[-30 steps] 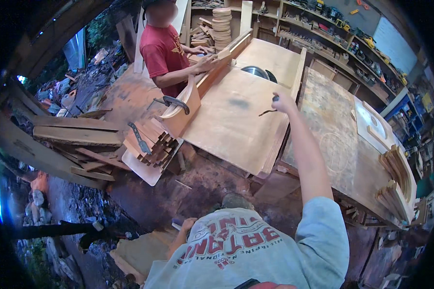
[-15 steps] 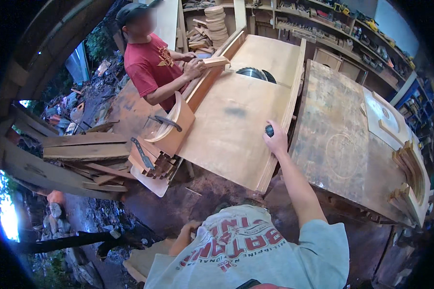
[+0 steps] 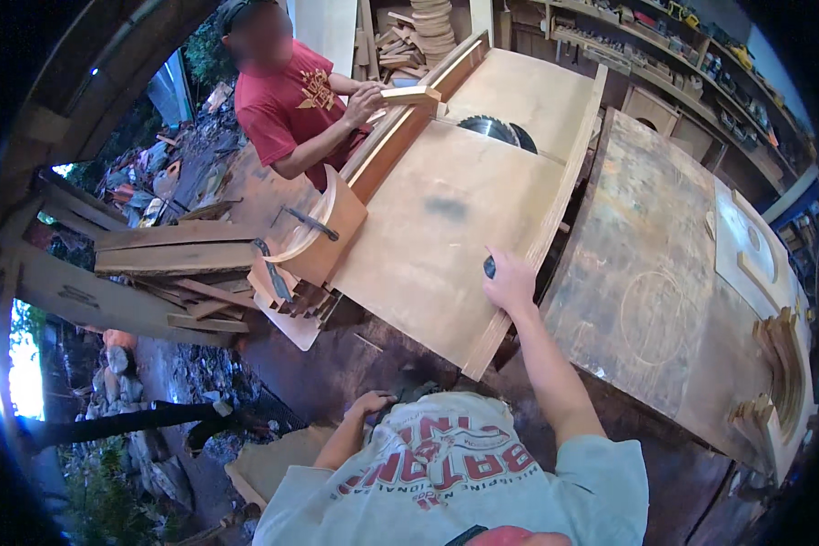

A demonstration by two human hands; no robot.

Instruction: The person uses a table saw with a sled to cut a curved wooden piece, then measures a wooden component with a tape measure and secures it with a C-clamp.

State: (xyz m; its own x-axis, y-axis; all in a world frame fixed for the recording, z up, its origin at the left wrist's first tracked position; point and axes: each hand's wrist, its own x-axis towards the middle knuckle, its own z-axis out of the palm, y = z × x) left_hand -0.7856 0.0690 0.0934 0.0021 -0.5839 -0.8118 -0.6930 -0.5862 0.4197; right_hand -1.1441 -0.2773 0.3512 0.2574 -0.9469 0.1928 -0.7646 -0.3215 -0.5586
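Observation:
My right hand (image 3: 511,283) is closed round a small dark rounded object (image 3: 490,267) whose kind I cannot make out. It is over the near right part of a wide plywood panel (image 3: 409,237), by the panel's layered wooden edge strip. A toothed circular saw blade (image 3: 488,128) rises through a slot toward the panel's far end. Close to my body, before the near edge, my left hand (image 3: 371,403) hangs low; its fingers are too dark and small to read. Across the panel, a co-worker in a red shirt (image 3: 287,109) holds a wooden piece (image 3: 411,96) at the upright fence.
A curved wooden piece with a clamp (image 3: 314,224) stands at the panel's left corner. Stacked boards (image 3: 177,250) lie farther left. To the right is a stained worktable (image 3: 619,246) bearing curved wooden pieces (image 3: 778,364). Tool shelves (image 3: 673,73) line the back.
My right hand has come nearer and slightly left with the dark object. My left hand shows more, a little higher. The view has shifted; the co-worker still holds the wooden piece.

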